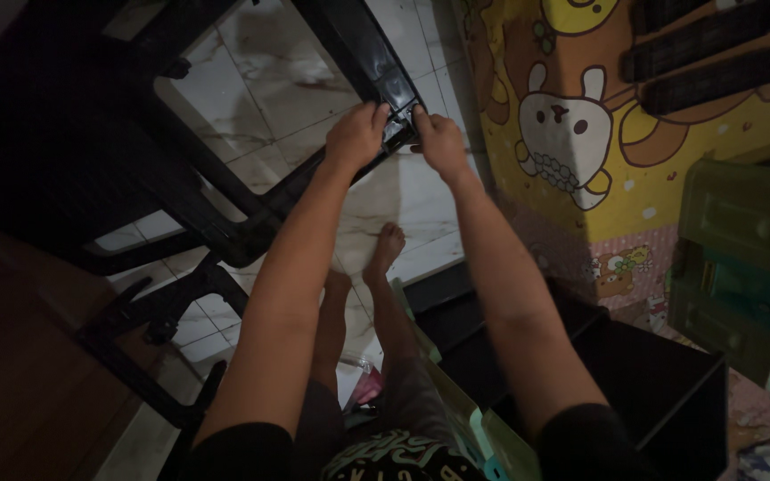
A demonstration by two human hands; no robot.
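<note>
Black frame bar (363,53) runs 11-to-5 o'clock; its lower end is gripped by left hand (356,134) and right hand (438,141), both closed, side by side.

The scene is dim and grainy, brightest on the pale tiled floor (287,80) just beyond the fingers (376,111). Left of the fingers the black frame (180,187) sinks into near-black shadow without detail. Straight lines bow toward the edges, and nearer than the fingers everything goes soft and murky.
</note>
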